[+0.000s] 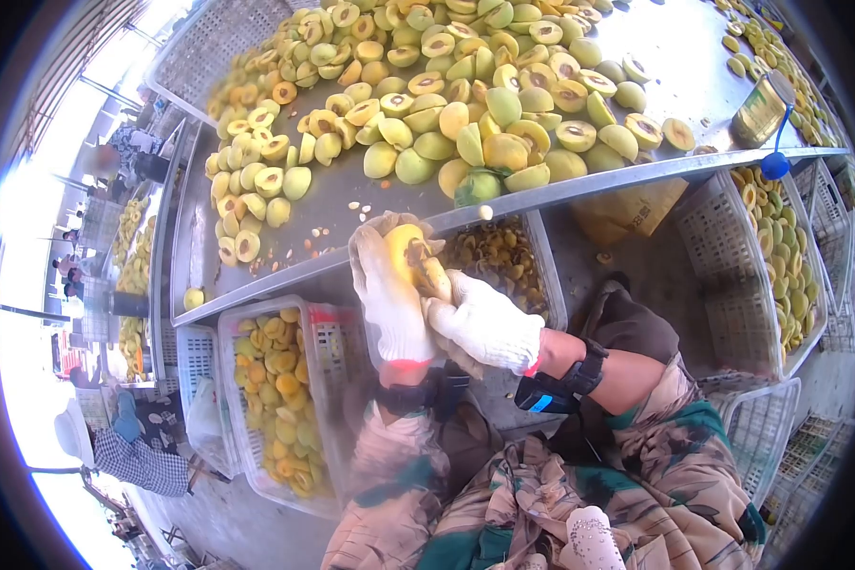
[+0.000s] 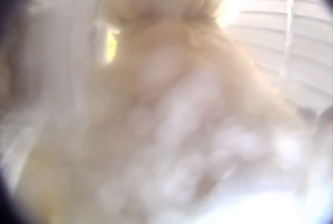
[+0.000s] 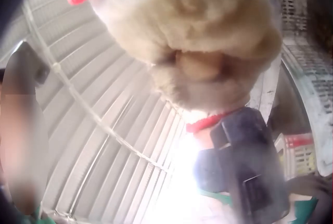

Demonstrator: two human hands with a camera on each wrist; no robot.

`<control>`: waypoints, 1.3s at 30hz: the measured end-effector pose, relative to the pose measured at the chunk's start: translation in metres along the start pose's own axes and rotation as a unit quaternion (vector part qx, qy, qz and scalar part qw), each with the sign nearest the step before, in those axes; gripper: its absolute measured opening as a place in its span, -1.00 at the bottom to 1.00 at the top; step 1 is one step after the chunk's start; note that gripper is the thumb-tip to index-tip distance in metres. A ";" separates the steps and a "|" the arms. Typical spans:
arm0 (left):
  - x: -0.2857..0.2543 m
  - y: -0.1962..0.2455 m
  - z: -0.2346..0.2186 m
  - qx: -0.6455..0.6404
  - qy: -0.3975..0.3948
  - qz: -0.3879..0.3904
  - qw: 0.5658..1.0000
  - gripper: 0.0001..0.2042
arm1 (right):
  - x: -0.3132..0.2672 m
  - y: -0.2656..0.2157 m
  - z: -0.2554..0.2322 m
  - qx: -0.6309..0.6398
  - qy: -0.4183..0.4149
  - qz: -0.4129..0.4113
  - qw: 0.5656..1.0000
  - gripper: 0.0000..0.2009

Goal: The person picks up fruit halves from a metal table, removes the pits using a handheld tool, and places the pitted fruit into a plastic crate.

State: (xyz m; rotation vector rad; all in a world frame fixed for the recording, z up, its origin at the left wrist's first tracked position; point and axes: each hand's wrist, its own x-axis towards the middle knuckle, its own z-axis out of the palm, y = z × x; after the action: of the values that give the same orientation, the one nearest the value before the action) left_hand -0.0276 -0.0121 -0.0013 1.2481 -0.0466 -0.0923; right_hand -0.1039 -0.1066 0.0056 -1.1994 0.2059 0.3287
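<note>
My gloved left hand [image 1: 389, 299] holds a yellow peach half [image 1: 408, 245], its brown hollow facing up, just off the metal table's front edge. My gloved right hand [image 1: 486, 328] is right against it, fingers curled, thumb by the fruit's lower edge. In the right wrist view, a tan, rounded, handle-like end [image 3: 200, 65] sticks out of the curled glove; I cannot tell what it belongs to. The left wrist view is mostly a blurred pale glove [image 2: 177, 114].
Cut peach halves [image 1: 427, 104] are heaped on the metal table [image 1: 337, 204], with small pits scattered near its edge. Below stand a crate of yellow halves [image 1: 280, 399], a crate of brown pits [image 1: 503, 252] and a crate of greenish halves [image 1: 779, 256]. A glass jar [image 1: 762, 109] stands at the right.
</note>
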 end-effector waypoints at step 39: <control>0.000 0.000 -0.006 -0.039 -0.067 -0.044 0.996 -0.49 | 0.008 0.011 -0.008 -0.120 0.021 -0.014 0.992 -0.66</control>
State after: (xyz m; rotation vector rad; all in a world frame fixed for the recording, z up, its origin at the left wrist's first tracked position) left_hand -0.0268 -0.0062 -0.0028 1.1654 -0.1031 -0.2526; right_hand -0.1001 -0.1090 -0.0099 -1.4470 0.1906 0.3102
